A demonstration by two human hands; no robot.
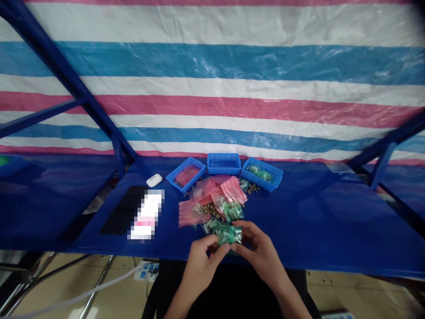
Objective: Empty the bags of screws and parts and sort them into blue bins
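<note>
Near the front edge of the blue table, my left hand and my right hand pinch a clear bag with green and pale contents between them. The left fingers grip its left side, the right fingers its right side. Just beyond it lie similar green-tinted bags, pink bags and a heap of small brass-coloured parts. What exactly is inside the held bag is too small to tell.
Behind the pile stand a left blue bin with pink bags, a middle bin, and a right bin with green-tinted bags. A white case, a black mat and a blurred-out bright rectangle lie left. Blue frame bars flank the table.
</note>
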